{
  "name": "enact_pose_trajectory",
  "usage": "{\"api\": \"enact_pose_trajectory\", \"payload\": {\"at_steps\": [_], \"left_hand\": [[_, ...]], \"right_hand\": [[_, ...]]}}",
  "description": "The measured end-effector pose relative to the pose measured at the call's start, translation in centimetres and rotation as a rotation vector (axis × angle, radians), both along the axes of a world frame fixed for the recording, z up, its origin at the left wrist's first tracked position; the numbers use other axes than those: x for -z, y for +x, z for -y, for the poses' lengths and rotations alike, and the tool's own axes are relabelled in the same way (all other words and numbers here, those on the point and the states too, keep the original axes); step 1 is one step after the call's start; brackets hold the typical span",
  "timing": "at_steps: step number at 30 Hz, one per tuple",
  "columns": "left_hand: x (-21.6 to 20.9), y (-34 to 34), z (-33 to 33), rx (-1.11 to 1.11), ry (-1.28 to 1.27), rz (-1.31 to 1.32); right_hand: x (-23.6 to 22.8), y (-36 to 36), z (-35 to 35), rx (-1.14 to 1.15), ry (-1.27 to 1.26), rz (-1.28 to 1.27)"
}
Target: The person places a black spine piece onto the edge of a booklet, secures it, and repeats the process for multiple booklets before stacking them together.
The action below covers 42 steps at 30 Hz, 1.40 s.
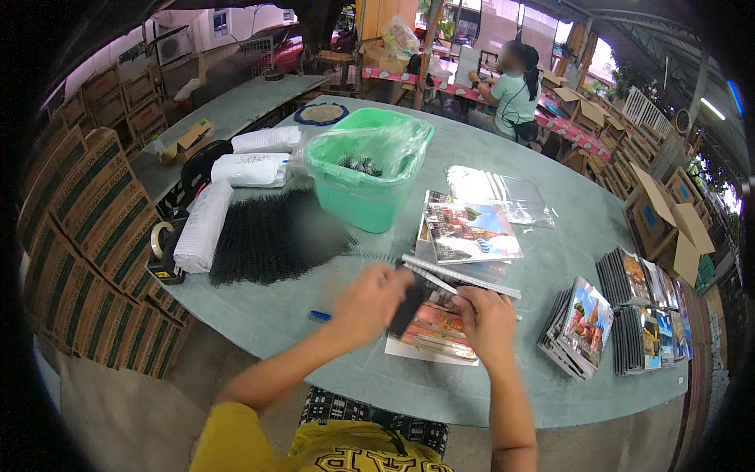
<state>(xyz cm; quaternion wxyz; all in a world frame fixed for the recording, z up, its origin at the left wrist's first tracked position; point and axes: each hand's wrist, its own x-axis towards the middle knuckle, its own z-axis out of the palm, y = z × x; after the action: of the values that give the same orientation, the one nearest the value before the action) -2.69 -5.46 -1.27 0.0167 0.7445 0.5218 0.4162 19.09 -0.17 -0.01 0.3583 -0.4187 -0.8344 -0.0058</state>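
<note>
My left hand [373, 303] is smeared by motion, its fingers curled at the end of a small dark booklet [408, 303]. A thin black spiral coil [377, 256], also blurred, runs out from those fingertips. My right hand [487, 322] pinches the booklet's other end, thumb and fingers closed on it; its pale page edge faces up. Under both hands lie printed picture sheets [436, 330]. Just beyond is a white ruler-like strip [464, 277]. Farther back rests a stack of picture covers [472, 232]. A heap of black coils [271, 240] spreads to the left.
A green bin [358, 197] lined with clear plastic stands mid-table. White wrapped rolls [203, 228] and a tape dispenser [163, 252] sit left. Finished-looking notebooks [578, 326] are stacked right, beside an open carton [657, 216]. A blue pen [320, 316] lies near. Another person [511, 94] sits behind.
</note>
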Motion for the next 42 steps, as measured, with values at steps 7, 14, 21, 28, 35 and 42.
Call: {"api": "enact_pose_trajectory", "payload": {"at_steps": [7, 14, 21, 28, 35, 42], "left_hand": [[-2.1, -0.4, 0.3, -0.175, 0.288, 0.2], [-3.2, -0.3, 0.2, -0.266, 0.482, 0.252], [-4.2, 0.0, 0.2, -0.189, 0.444, 0.259], [-3.0, 0.7, -0.2, -0.078, 0.267, 0.099], [1.2, 1.6, -0.1, 0.14, 0.016, -0.033], [-1.4, 2.4, -0.8, 0.216, -0.193, -0.033]], "right_hand": [[0.4, -1.3, -0.2, -0.085, 0.018, -0.07], [0.7, -1.1, 0.0, -0.079, 0.019, -0.071], [0.5, -1.2, 0.2, -0.077, -0.003, -0.027], [0.4, -0.8, 0.5, -0.062, -0.057, 0.017], [-1.0, 0.0, 1.0, -0.04, -0.019, -0.037], [1.9, 4.9, -0.6, -0.14, -0.545, -0.622]]}}
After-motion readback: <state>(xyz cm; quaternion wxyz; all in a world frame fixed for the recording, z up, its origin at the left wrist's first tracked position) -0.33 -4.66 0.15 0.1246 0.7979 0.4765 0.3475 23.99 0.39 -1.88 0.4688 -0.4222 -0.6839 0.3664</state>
